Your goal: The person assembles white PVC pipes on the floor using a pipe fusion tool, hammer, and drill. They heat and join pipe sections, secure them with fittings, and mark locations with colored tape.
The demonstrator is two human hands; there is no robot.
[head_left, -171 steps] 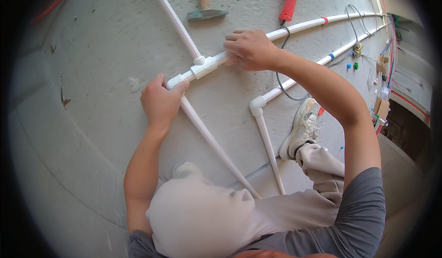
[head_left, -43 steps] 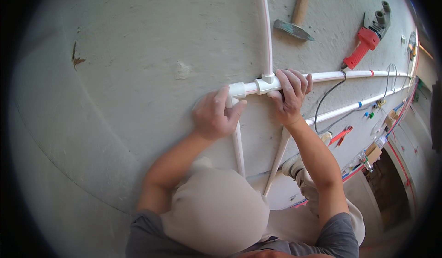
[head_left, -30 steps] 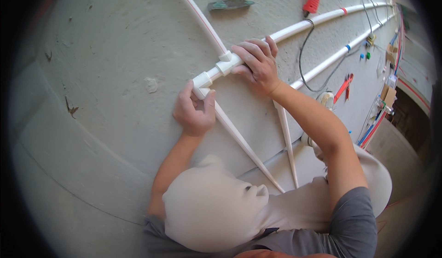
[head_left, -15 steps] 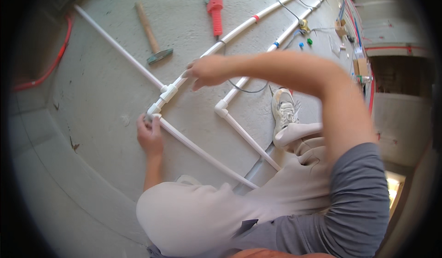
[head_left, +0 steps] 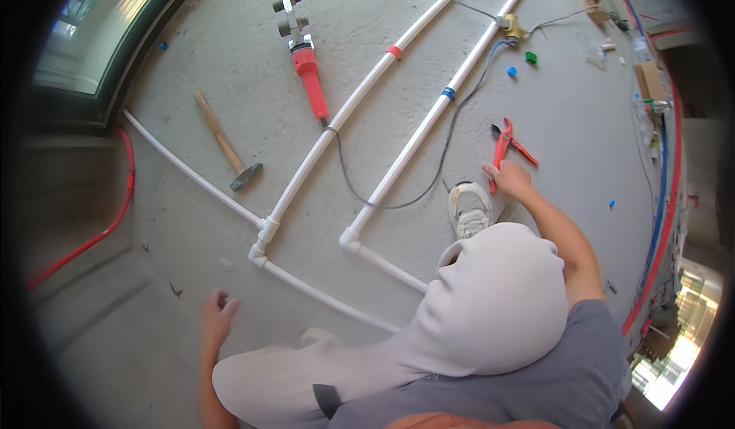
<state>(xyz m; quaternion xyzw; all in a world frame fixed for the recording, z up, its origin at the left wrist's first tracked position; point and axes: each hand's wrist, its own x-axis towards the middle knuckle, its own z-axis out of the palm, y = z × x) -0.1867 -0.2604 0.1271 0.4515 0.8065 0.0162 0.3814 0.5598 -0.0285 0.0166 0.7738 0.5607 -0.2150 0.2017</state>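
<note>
Red pipe cutter [head_left: 501, 149] is seen over the concrete floor [head_left: 425, 241], just beside the light-coloured shoe [head_left: 469, 211], its handles splayed. One handle is crossed by fingers of the right hand [head_left: 513, 178]; whether they are closed around it, or the tool is lifted, cannot be told. By the left hand [head_left: 218, 316], blurred, with fingers loosely parted, nothing is visibly held. If only one handle were gripped, the cutter could be swung against the shoe or dropped. Farther out, the grey cord [head_left: 417, 201] is draped across the red-banded pipe [head_left: 358, 93] and the blue-banded pipe [head_left: 406, 157]; were its loop caught by the foot, the red socket-fusion welder [head_left: 309, 80] could be dragged. Beyond these, the wooden-handled hammer [head_left: 220, 132] is laid.
</note>
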